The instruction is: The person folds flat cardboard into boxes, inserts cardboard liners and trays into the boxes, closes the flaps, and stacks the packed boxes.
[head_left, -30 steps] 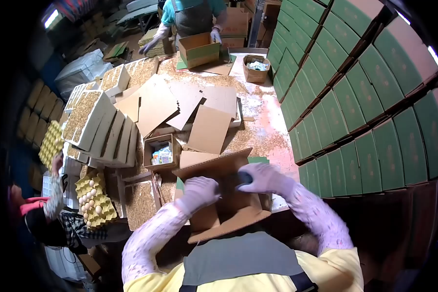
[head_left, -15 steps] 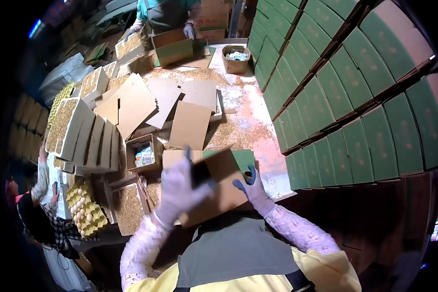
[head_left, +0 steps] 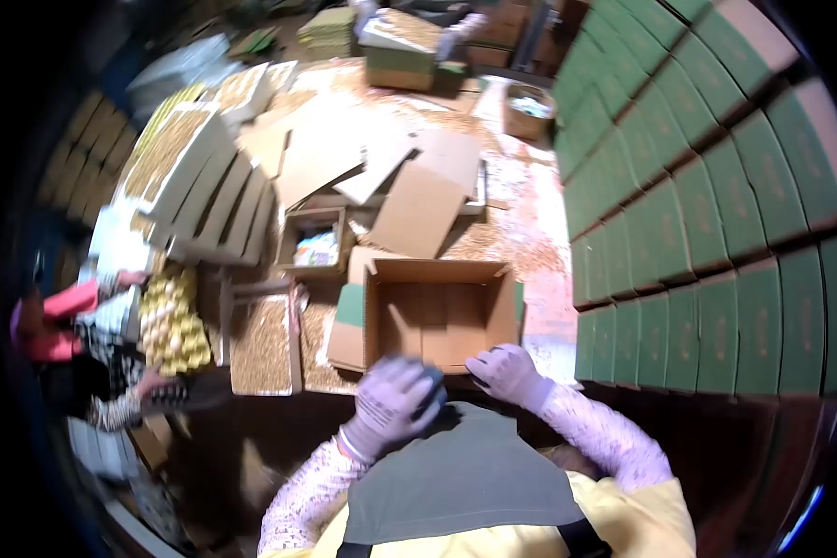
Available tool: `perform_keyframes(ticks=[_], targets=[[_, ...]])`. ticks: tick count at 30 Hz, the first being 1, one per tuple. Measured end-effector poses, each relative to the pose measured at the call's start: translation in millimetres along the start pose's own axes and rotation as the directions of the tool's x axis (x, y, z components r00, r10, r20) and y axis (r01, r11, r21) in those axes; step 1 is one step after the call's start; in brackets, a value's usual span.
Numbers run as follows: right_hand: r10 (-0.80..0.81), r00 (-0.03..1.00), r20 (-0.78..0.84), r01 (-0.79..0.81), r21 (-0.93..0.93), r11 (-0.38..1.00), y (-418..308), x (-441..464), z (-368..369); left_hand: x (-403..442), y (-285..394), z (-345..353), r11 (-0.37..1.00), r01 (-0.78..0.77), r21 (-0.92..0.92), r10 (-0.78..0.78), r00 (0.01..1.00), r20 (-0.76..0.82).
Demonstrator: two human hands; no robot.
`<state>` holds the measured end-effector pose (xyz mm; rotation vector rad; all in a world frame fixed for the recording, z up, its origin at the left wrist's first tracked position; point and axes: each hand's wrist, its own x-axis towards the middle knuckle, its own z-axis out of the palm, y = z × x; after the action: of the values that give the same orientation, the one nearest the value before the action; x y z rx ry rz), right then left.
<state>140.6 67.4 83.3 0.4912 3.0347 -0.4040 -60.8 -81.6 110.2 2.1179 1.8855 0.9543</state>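
An open cardboard box (head_left: 442,316) stands upright at the table's near edge, its inside bare brown and facing up at me. My right hand (head_left: 510,375), in a pale purple glove with dark fingertips, has its fingers curled over the box's near right rim. In a matching glove, my left hand (head_left: 395,406) is by the near left rim. Motion smears its fingers, so I cannot tell whether it touches the box. Under and beside the box lies flat cardboard with a green face (head_left: 349,321).
Loose cardboard sheets (head_left: 418,209) lie beyond the box. A small carton of packets (head_left: 316,246) is at left, near stacked white trays (head_left: 205,191) and egg trays (head_left: 172,321). Green boxes (head_left: 707,251) form a wall at right. Co-workers stand at left and across the table.
The tilted box now stands upright with its opening facing up. My left hand has come down and nearer to me; my right hand has moved to the near rim. The view has shifted.
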Motion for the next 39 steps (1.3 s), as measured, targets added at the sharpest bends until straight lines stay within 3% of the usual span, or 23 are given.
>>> perform_keyframes(ticks=[1, 2, 3, 4, 5, 7, 8, 9, 10, 11, 12, 13, 14, 15, 19, 20, 21, 23, 25, 29, 31, 34, 39], targets=[[-0.027, 0.999, 0.045, 0.025, 0.044, 0.999, 3, -2, 4, 8, -17, -7, 0.988, 0.012, 0.154, 0.028, 0.967, -0.254], [-0.005, 0.991, -0.131, 0.022, 0.133, 0.991, -2, 3, -6, 16, -27, -8, 0.899, 0.331, 0.288, -0.243, 0.922, -0.302], [0.052, 0.956, -0.288, 0.022, 0.249, 0.968, -12, 7, -14, -18, -71, 40, 0.870, 0.429, 0.242, -0.371, 0.894, -0.250], [0.192, 0.913, -0.361, -0.139, 0.169, 0.976, -7, 8, -5, 1, -72, 18, 0.751, 0.575, -0.323, -0.601, 0.799, 0.023], [0.313, 0.834, -0.456, -0.305, 0.093, 0.948, 4, 11, 9, 0, -71, 17, 0.834, 0.533, -0.139, -0.540, 0.842, -0.012], [0.705, 0.516, -0.486, -0.296, 0.672, 0.679, 26, 29, 50, -23, -91, 15, 0.721, 0.476, -0.504, -0.629, 0.754, -0.187], [0.716, 0.579, -0.390, -0.318, 0.700, 0.639, 41, 26, 52, -53, -115, 18, 0.593, 0.570, -0.569, -0.797, 0.517, -0.312], [0.724, 0.625, -0.293, -0.348, 0.726, 0.593, 54, 24, 52, -93, -155, 29, 0.610, 0.561, -0.559, -0.779, 0.298, -0.552], [0.745, 0.634, -0.210, -0.302, 0.819, 0.488, 56, 27, 51, -138, -186, 31, 0.428, 0.733, -0.529, -0.735, -0.059, -0.676], [0.752, 0.631, -0.189, -0.323, 0.817, 0.477, 58, 28, 52, -180, -202, 28, 0.283, 0.734, -0.617, -0.651, -0.326, -0.686], [0.762, 0.625, -0.171, -0.347, 0.814, 0.467, 60, 29, 53, -206, -217, 32, -0.126, 0.706, -0.697, -0.563, -0.629, -0.536], [0.771, 0.619, -0.149, -0.375, 0.806, 0.457, 60, 29, 53, -230, -243, 43, -0.277, 0.415, -0.867, -0.486, -0.838, -0.246], [0.774, 0.612, -0.162, -0.371, 0.805, 0.462, 59, 31, 50, -256, -257, 59, 0.002, 0.258, -0.966, -0.791, -0.591, -0.159], [0.779, 0.608, -0.153, -0.381, 0.805, 0.455, 55, 34, 44, -270, -264, 72, 0.189, -0.025, -0.982, -0.957, -0.227, -0.179], [0.780, 0.602, -0.173, -0.359, 0.814, 0.457, 48, 39, 35, -180, -221, 27, 0.418, 0.155, -0.895, -0.847, -0.290, -0.445], [0.774, 0.606, -0.182, -0.347, 0.815, 0.464, 47, 35, 38, -165, -217, 20, 0.385, -0.108, -0.917, -0.880, -0.343, -0.329], [0.773, 0.612, -0.167, -0.351, 0.819, 0.454, 47, 32, 38, -159, -213, 16, 0.465, -0.056, -0.884, -0.843, -0.335, -0.422], [0.771, 0.617, -0.157, -0.332, 0.837, 0.436, 50, 34, 38, -159, -220, 10, 0.413, -0.153, -0.898, -0.846, -0.430, -0.316], [0.773, 0.611, -0.171, -0.287, 0.862, 0.418, 55, 31, 44, -168, -215, 1, 0.372, -0.249, -0.894, -0.885, -0.386, -0.261], [0.798, 0.576, -0.179, -0.292, 0.867, 0.405, 66, 27, 62, -204, -197, -6, 0.230, -0.338, -0.913, -0.973, -0.047, -0.227], [0.803, 0.564, -0.195, -0.289, 0.864, 0.413, 68, 27, 67, -190, -177, -33, -0.042, -0.423, -0.905, -0.961, 0.264, -0.078], [0.815, 0.547, -0.192, -0.307, 0.859, 0.409, 68, 30, 64, -122, -126, -55, -0.191, -0.351, -0.917, -0.809, 0.586, -0.056], [0.861, 0.507, -0.047, -0.156, 0.977, 0.145, 84, 33, 92, -33, -106, -33, 0.115, -0.112, -0.987, -0.468, 0.871, -0.153]])
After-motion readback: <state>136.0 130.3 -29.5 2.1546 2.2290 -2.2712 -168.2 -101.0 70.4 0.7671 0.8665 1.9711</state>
